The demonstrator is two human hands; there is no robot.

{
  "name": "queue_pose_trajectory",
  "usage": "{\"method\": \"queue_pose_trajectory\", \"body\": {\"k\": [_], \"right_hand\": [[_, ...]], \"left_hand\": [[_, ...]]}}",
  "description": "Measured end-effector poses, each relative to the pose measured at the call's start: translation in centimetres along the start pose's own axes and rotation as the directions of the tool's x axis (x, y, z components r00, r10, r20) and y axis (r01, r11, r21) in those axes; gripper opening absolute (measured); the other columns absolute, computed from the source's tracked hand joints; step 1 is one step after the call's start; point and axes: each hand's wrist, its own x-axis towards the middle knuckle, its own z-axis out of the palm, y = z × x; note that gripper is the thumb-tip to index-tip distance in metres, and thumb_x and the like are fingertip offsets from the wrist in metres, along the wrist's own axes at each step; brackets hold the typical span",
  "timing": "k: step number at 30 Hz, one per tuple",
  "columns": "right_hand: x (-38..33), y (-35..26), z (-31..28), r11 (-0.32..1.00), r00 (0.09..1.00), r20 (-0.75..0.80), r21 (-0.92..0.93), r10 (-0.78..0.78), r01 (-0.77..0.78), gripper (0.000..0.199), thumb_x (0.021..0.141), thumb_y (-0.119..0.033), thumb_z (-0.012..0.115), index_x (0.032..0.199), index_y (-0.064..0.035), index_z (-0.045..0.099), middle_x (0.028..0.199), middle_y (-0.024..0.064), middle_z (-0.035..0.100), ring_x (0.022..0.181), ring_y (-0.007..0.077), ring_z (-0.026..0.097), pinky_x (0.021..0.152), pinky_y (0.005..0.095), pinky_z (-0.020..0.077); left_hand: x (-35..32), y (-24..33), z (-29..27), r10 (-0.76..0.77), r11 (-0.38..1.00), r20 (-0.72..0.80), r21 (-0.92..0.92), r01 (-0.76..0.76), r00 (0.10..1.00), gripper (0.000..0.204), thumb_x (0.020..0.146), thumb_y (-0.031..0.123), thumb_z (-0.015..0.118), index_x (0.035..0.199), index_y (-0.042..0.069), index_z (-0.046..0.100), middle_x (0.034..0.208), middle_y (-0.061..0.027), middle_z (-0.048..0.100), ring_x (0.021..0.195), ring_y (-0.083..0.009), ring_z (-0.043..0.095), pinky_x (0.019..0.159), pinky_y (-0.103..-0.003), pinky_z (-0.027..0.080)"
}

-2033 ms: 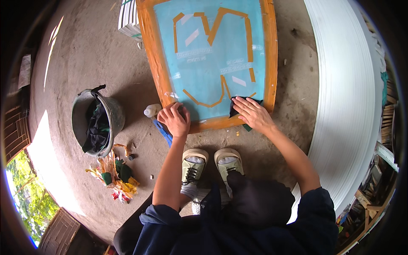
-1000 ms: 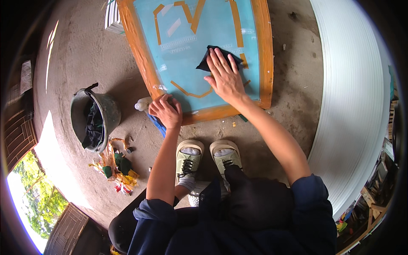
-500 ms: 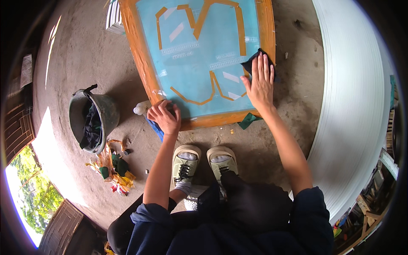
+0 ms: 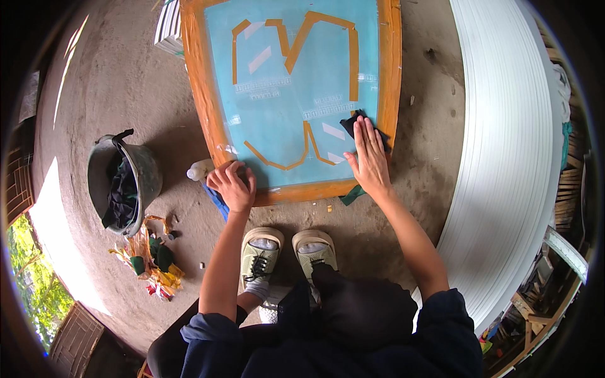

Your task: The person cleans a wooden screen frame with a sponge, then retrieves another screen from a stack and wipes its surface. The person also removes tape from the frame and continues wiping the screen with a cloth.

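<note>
A screen-printing frame (image 4: 198, 82) with orange-brown edges lies on the floor in front of me. Its light blue mesh (image 4: 265, 120) carries strips of brown tape and pale printed markings. My right hand (image 4: 370, 165) lies flat, fingers stretched out, over a black cloth (image 4: 351, 123) at the mesh's right side, pressing it down. At the near left corner, my left hand (image 4: 233, 187) curls its fingers over the frame's edge; part of that corner is hidden beneath it. A whitish plastic bottle (image 4: 199, 170) lies beside this hand, with something blue (image 4: 217, 200) below it.
To the left stands a dark bucket (image 4: 150, 176) holding black cloth; plastic bags and green lumps (image 4: 154, 258) lie nearby. A large stack of white sheets (image 4: 504, 157) fills the right side. Dark green cloth (image 4: 351, 195) pokes out under the frame. My shoes (image 4: 259, 257) are close to its near edge.
My right hand has slid the black cloth toward me along the mesh's right side. My left hand keeps its hold on the corner. The whole view has shifted slightly.
</note>
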Motion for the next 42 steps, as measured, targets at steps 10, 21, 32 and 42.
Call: {"method": "queue_pose_trajectory", "body": {"k": [10,21,32,42], "right_hand": [[10.9,1.5,-1.0,0.974,0.969,-0.247,-0.215,0.015,-0.07,0.063,0.094,-0.037,0.044,0.143,-0.0052,0.023,0.149,0.0118,0.024,0.138,0.0249,0.022,0.112,0.0409,0.0213],[1.1,-1.0,2.1,0.978,0.979,0.127,-0.12,-0.157,0.172,0.059,0.095,-0.045,0.032,0.145,-0.0173,0.021,0.15,0.0018,0.024,0.138,0.0165,0.023,0.114,0.0376,0.018],[11.7,-3.3,2.3,0.988,0.984,-0.157,-0.138,-0.083,0.061,0.064,0.093,-0.038,0.045,0.145,-0.0089,0.021,0.15,0.0094,0.023,0.138,0.0237,0.022,0.112,0.0415,0.0201],[5.4,-2.7,2.3,0.975,0.988,0.022,-0.16,-0.151,0.153,0.058,0.094,-0.038,0.042,0.144,-0.0142,0.025,0.149,0.0021,0.026,0.137,0.0184,0.024,0.112,0.0378,0.0227]], "left_hand": [[0.5,0.6,0.0,-0.014,1.0,-0.012,0.012,0.014,1.0,0.033,0.071,0.017,0.064,0.1,0.014,0.051,0.1,-0.0058,0.05,0.096,-0.0279,0.042,0.089,-0.045,0.027],[-0.1,0.2,-0.3,-0.034,0.999,-0.006,-0.016,0.034,0.999,0.031,0.07,0.018,0.065,0.098,0.015,0.051,0.099,-0.005,0.049,0.095,-0.0276,0.042,0.088,-0.044,0.027],[0.3,0.5,-0.3,-0.035,0.999,0.012,-0.027,0.035,0.999,0.033,0.07,0.017,0.064,0.1,0.014,0.05,0.101,-0.0068,0.048,0.097,-0.0288,0.041,0.089,-0.045,0.027],[0.4,0.7,-0.3,-0.019,0.999,0.003,-0.037,0.019,1.0,0.033,0.071,0.017,0.064,0.101,0.014,0.05,0.1,-0.0076,0.048,0.097,-0.0292,0.042,0.089,-0.045,0.028]]}}
